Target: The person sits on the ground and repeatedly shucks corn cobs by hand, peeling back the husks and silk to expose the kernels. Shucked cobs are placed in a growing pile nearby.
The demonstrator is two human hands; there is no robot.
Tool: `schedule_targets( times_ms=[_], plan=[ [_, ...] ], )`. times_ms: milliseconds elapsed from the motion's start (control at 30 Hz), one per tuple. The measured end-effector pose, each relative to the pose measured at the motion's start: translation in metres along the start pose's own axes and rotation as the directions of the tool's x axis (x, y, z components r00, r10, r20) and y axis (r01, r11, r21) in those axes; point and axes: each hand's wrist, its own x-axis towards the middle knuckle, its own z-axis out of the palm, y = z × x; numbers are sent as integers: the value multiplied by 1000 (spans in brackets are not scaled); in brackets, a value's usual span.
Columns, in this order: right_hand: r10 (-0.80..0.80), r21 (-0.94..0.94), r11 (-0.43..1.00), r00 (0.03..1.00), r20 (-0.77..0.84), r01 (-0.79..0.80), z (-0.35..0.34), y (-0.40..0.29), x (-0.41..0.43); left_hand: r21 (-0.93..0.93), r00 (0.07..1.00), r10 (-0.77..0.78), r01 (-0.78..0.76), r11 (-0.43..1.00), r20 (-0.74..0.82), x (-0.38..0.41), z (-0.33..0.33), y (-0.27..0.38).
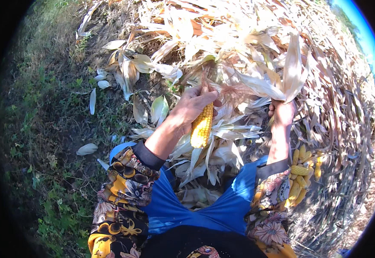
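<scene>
My left hand (195, 104) grips a bare yellow ear of corn (202, 129) near its upper end, where reddish corn silk (206, 79) sticks out past the fingers. The ear's lower end points toward my lap. To the right, my right hand (281, 109) is closed around the base of a bunch of pale dry corn husk (292, 74), whose leaves spread upward from the fist. What else may be inside that fist is hidden. Loose peeled husks (223, 132) lie on the ground between and below my hands.
A heap of husked yellow corn ears (298, 180) lies beside my right forearm. Dry corn stalks and leaves (335, 96) cover the ground ahead and to the right. Green weeds and soil (55, 177) are on the left, with scattered husk pieces (86, 149). My knees in blue cloth (245, 187) flank more husks.
</scene>
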Motion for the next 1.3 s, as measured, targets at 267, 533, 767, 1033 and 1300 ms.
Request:
schedule_targets(
  times_ms=[267,533,767,1033,1300],
  plan=[
    [-193,-71,970,911,366,233,61,-1,-63,-51,915,358,-373,927,-184,9,-12,-9],
    [-342,-385,724,783,519,572,95,1,-109,-132,937,285,-314,940,-205,9,9,-14],
    [-290,-162,894,815,502,417,79,-5,-105,-473,987,152,-156,867,-48,6,22,1],
    [58,383,801,696,716,-461,73,-18,-107,-520,960,199,-275,809,-198,22,26,4],
    [142,557,712,864,483,-429,53,-15,-80,-386,960,171,-248,889,-223,15,17,31]
  ],
)
